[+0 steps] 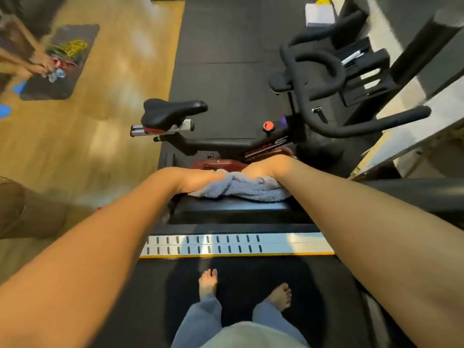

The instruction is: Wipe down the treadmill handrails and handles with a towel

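The towel point(238, 188) lies bunched on the black treadmill handrail point(233, 209), pressed down by the left hand point(198, 178) and right hand point(266, 168). Their fingers curl over the far edge, hidden, so I cannot tell their spread. I think it is best to keep even pressure and slide the cloth along the whole rail

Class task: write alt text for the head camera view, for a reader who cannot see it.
Both bare hands, left hand and right hand, press a blue-grey towel onto a black treadmill handrail. The person stands barefoot on the treadmill belt; an exercise bike stands just beyond the rail.
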The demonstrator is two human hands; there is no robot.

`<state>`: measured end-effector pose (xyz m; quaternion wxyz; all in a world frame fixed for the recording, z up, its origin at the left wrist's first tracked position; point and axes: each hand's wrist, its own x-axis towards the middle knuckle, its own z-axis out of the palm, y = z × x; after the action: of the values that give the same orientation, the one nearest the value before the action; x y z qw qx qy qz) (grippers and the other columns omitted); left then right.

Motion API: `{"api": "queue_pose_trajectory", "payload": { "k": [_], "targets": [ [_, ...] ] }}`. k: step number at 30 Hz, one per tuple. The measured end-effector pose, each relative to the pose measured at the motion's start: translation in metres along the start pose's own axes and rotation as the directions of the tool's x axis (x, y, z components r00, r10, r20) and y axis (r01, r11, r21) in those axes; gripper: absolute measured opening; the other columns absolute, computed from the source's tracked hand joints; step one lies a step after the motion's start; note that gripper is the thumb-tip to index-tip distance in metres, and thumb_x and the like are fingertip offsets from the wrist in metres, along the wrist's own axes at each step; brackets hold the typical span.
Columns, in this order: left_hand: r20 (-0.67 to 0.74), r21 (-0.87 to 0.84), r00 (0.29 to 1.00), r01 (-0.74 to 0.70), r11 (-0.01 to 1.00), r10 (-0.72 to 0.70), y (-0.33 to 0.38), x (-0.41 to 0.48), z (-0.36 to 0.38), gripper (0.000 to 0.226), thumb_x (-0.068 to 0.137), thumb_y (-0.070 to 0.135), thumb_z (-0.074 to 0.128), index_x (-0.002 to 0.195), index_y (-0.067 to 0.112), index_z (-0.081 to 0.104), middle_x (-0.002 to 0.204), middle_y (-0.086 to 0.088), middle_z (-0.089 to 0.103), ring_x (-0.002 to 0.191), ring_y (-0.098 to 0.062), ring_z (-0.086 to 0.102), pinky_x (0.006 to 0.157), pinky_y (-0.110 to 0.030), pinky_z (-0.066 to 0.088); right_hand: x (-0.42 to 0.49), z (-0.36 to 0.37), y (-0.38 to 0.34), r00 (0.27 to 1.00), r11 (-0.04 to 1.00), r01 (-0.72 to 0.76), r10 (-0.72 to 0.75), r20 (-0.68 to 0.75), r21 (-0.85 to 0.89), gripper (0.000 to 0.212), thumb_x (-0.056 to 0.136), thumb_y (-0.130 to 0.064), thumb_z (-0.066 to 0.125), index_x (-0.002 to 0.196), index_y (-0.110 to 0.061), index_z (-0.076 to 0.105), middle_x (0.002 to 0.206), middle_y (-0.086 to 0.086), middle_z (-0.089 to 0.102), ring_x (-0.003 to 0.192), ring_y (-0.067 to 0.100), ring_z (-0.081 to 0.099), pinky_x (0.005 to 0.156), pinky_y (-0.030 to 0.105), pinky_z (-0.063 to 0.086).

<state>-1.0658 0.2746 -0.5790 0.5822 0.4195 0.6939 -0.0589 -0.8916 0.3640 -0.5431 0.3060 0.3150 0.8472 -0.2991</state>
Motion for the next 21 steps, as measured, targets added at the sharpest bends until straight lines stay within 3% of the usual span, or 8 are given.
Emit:
{"api": "queue_pose_trajectory", "payload": {
  "k": [3,6,8,10,13,16,19,21],
  "targets": [
    [-0.204,-0.096,0.975,-0.113,0.989,0.091,-0.038,-0.015,0.000,0.097,0.059,0.092,0.043,0.137,0.035,0.052,0.140,0.001,0.053,0.126,-0.022,0.051,0.112,-0.049,0.035,0.016,0.008,-0.062,1.000,0.998,-0.027,0.026,0.006,0.063,0.047,0.103,-0.037,0.033,0.139,-0.009,0.046,0.141,0.013,0.047,0.129,0.030,0.044,0.105,0.036,0.031],
    [-0.460,-0.320,0.888,-0.177,0.931,0.010,-0.083,-0.022,0.018,0.078,0.074,0.066,0.045,0.128,0.011,0.058,0.133,-0.014,0.059,0.120,-0.032,0.056,0.105,-0.047,0.044,0.040,0.030,-0.101,0.940,0.986,-0.104,0.141,-0.312,0.132,0.044,0.094,-0.042,0.041,0.123,-0.014,0.057,0.123,0.012,0.061,0.111,0.031,0.057,0.081,0.038,0.041],
    [-0.545,-0.460,0.837,-0.242,0.855,-0.056,-0.103,-0.028,0.042,0.063,0.085,0.046,0.057,0.135,0.007,0.052,0.143,-0.007,0.050,0.123,-0.022,0.054,0.100,-0.018,0.045,0.036,0.054,-0.126,0.804,0.990,-0.123,0.144,-0.577,0.075,0.034,0.090,-0.034,0.043,0.118,-0.017,0.055,0.112,0.010,0.062,0.101,0.032,0.059,0.074,0.038,0.039],
    [-0.646,-0.440,0.758,-0.275,0.855,-0.089,-0.109,-0.034,0.073,0.042,0.098,0.010,0.051,0.139,0.002,0.046,0.138,-0.005,0.051,0.124,-0.022,0.052,0.075,0.007,0.034,0.031,0.080,-0.142,0.632,0.987,-0.139,0.031,-0.774,-0.074,0.036,0.085,-0.028,0.047,0.119,-0.018,0.056,0.104,0.009,0.063,0.088,0.031,0.060,0.070,0.038,0.041],
    [-0.678,-0.630,0.681,-0.345,0.696,-0.276,-0.098,-0.032,0.122,0.024,0.102,0.005,0.043,0.116,-0.008,0.058,0.111,-0.027,0.062,0.107,-0.041,0.058,0.070,-0.023,0.046,0.017,0.111,-0.131,0.510,0.989,-0.003,-0.127,-0.851,-0.149,0.048,0.077,-0.033,0.057,0.124,-0.021,0.054,0.117,0.009,0.060,0.094,0.031,0.059,0.075,0.041,0.048],
    [-0.500,-0.866,0.793,-0.442,0.235,-0.350,-0.063,-0.041,0.144,0.030,0.103,0.025,0.039,0.092,0.011,0.063,0.081,-0.014,0.065,0.077,-0.028,0.061,0.063,-0.030,0.045,-0.001,0.133,-0.103,0.301,0.966,0.102,-0.257,-0.918,-0.237,0.047,0.081,-0.032,0.061,0.125,-0.019,0.054,0.122,0.014,0.061,0.099,0.033,0.059,0.078,0.043,0.048],
    [-0.330,-0.843,0.929,-0.371,-0.389,-0.170,-0.025,-0.048,0.148,0.035,0.100,0.029,0.037,0.109,0.012,0.066,0.098,-0.010,0.074,0.092,-0.021,0.068,0.082,-0.033,0.052,-0.015,0.142,-0.071,0.163,0.984,0.038,-0.181,-0.970,-0.177,0.043,0.082,-0.026,0.064,0.121,-0.016,0.050,0.118,0.016,0.062,0.104,0.032,0.058,0.081,0.044,0.047],
    [-0.251,-0.854,0.966,-0.251,-0.455,-0.061,-0.001,-0.052,0.156,0.034,0.097,0.022,0.038,0.111,0.006,0.064,0.101,-0.015,0.072,0.098,-0.024,0.068,0.089,-0.036,0.053,-0.028,0.146,-0.043,0.081,0.995,-0.059,-0.075,-0.994,-0.080,0.038,0.085,-0.029,0.065,0.116,-0.014,0.052,0.119,0.017,0.062,0.111,0.031,0.057,0.090,0.047,0.046]
  ]
}}
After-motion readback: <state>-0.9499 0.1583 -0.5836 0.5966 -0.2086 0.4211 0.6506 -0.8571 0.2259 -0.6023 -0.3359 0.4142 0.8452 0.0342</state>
